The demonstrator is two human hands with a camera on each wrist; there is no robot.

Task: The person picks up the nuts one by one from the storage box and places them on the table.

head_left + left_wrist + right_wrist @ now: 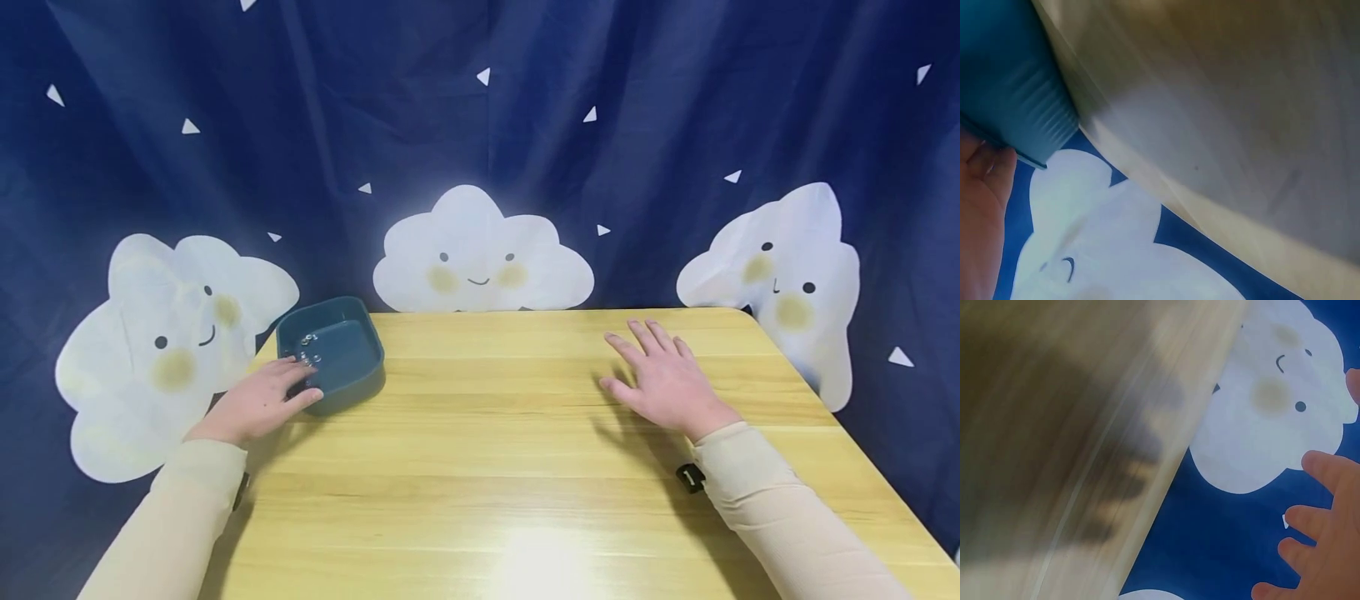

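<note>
While the square teal tub is being touched cornerwise by the left hand (whether pinched cannot be told; right hand splayed wide), light, stiff handling is being presumed, opposite walls favoured.

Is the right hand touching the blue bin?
Apart: the head view shows a wide stretch of tabletop between the right hand and the blue bin.

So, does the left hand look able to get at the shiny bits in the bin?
Most likely yes: the left hand is at the near left side of the bin, fingers close to the shiny bits, and no lid shows over the top.
</note>
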